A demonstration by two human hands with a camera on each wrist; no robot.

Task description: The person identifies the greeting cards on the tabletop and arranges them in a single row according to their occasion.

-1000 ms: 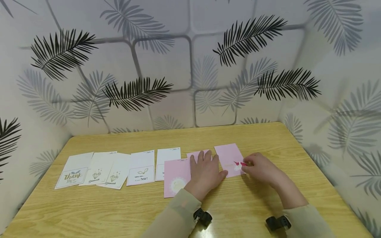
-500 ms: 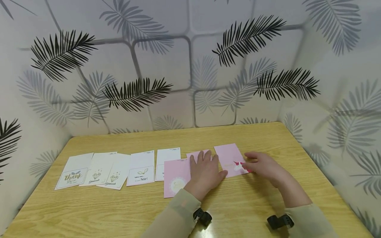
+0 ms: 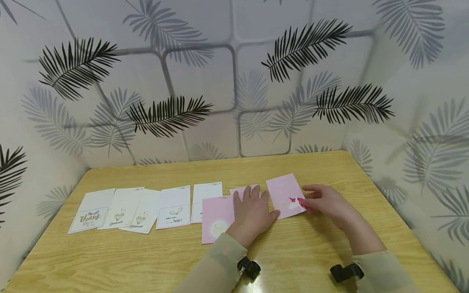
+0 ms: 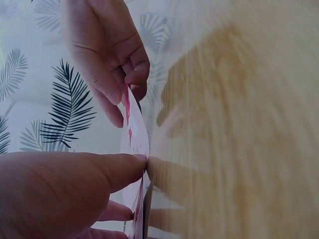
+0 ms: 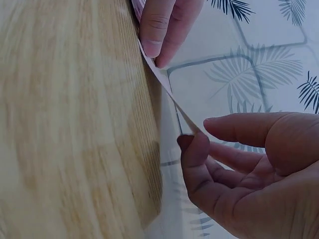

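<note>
A pink card with a white and red unicorn (image 3: 283, 189) lies at the right of the row in the head view. My right hand (image 3: 328, 204) pinches its lower right edge, and the right wrist view shows that edge bent up off the table between thumb and curled finger. My left hand (image 3: 253, 213) lies flat with fingers spread over another pink card (image 3: 236, 190), which it mostly covers. Its thumb tip reaches the unicorn card's left side. Beside this hand lies a pink card with a round pale print (image 3: 216, 211).
Leftward along the wooden table (image 3: 128, 260) run a "Thank you" card (image 3: 89, 211), two overlapping diamond cards (image 3: 122, 203) and two white cards with small prints (image 3: 174, 205). A leaf-patterned wall covering (image 3: 220, 134) stands behind and beside the table. Both wrists wear black straps.
My right hand has shifted slightly right, uncovering more of the unicorn, its fingers loosening and then pinching the card's edge again. The unicorn card has turned a little. My left hand stays put.
</note>
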